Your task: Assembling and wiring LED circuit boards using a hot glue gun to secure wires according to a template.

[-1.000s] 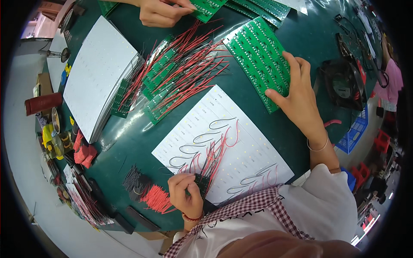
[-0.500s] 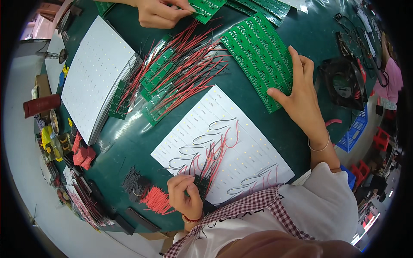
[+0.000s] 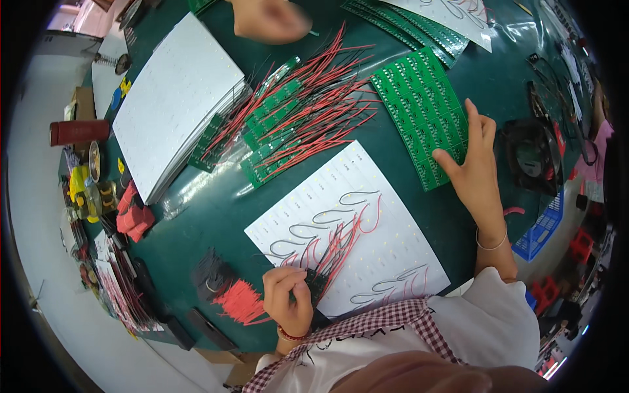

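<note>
My left hand [image 3: 287, 301] is closed, thumb and fingers pinching a small dark green circuit board [image 3: 317, 281] with red and black wires. The board is at the lower left part of a white sheet panel [image 3: 419, 262], on which looped black and red wires lie. My right hand [image 3: 473, 164] lies spread at the right edge of a green circuit board panel [image 3: 416, 105]. Its thumb touches the panel's face near the lower right and its fingers are stretched along the edge. Left of that panel is a pile of small green boards with red and black wires [image 3: 314, 118].
Another person's hand [image 3: 272, 19] is blurred at the top. A stack of white panels [image 3: 177, 98] stands at the left, green panels [image 3: 406, 26] at the back. Black wires [image 3: 211, 272] and red wires [image 3: 242, 301] lie in bundles near my left hand. A black fan [image 3: 529, 154] is at the right.
The view has shifted, so the table's things sit further right and lower. The other person's hand held a green board and is now a blur. My hands keep their places on the boards.
</note>
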The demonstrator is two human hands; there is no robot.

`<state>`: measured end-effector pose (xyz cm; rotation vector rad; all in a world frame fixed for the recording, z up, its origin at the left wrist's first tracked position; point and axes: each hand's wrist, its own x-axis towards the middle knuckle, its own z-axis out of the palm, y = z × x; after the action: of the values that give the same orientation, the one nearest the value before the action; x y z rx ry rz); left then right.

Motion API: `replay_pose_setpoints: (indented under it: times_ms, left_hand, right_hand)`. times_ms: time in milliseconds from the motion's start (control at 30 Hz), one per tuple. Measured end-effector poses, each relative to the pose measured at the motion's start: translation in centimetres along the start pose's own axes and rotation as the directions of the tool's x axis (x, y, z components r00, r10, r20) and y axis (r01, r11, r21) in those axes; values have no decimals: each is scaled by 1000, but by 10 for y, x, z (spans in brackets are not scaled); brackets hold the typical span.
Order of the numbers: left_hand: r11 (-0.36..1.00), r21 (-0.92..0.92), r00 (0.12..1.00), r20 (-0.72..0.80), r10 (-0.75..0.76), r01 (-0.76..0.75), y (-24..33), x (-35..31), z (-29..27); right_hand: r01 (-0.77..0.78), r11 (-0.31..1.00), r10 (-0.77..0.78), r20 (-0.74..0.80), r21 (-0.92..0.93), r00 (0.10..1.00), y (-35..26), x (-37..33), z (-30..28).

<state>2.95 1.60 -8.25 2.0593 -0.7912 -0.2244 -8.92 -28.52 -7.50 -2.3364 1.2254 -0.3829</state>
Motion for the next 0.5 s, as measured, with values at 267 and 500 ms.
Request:
replay_pose_setpoints:
  times_ms: [267, 500]
  left_hand:
    - [998, -23, 999, -3, 51, -51, -4, 6, -4]
    - [996, -29, 996, 37, 83, -82, -4, 11, -13]
  right_hand:
    - [37, 999, -37, -14, -6, 999, 5, -1, -1]
    - [51, 998, -50, -8, 36, 999, 13, 6, 2]
